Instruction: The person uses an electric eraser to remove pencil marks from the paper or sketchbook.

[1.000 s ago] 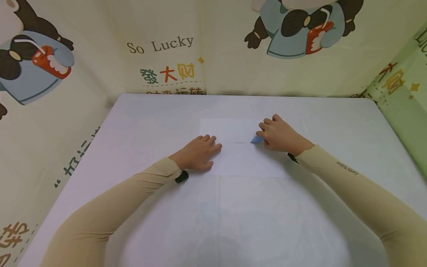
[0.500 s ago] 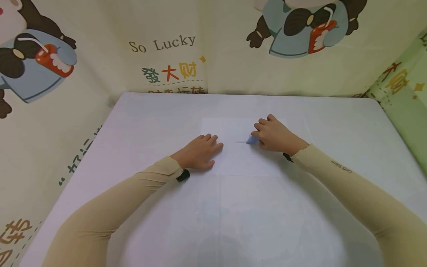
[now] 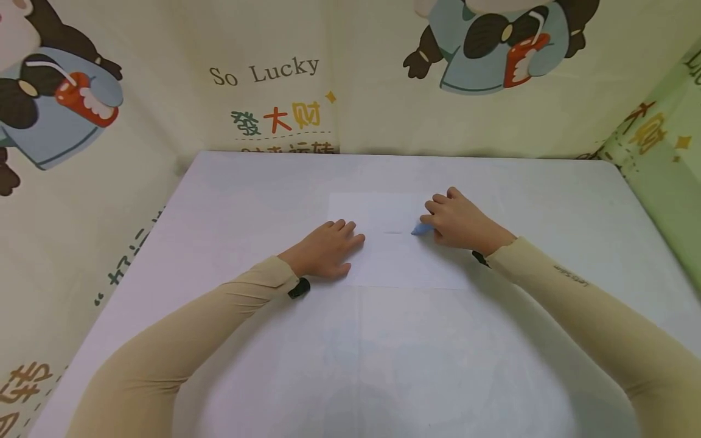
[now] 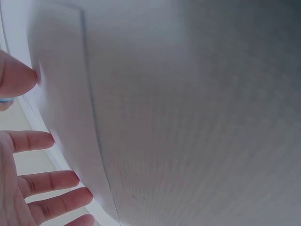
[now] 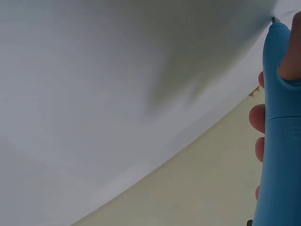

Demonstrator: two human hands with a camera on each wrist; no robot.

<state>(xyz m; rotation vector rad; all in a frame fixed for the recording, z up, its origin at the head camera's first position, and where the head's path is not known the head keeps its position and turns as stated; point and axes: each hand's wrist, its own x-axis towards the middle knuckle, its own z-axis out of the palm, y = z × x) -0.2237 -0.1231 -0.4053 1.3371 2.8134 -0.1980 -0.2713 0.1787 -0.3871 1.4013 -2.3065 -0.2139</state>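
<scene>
left hand (image 3: 325, 250) spread on the white paper (image 3: 402, 264), mid-frame for me | right hand (image 3: 457, 222) gripping the chunky blue pen (image 3: 423, 229), tip just right of a short line (image 3: 392, 232) | imo paper could skid if left hand presses too lightly

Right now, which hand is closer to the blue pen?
Right. The right hand holds the blue pen; the left hand is off to the pen's left, fingers resting on the paper.
</scene>
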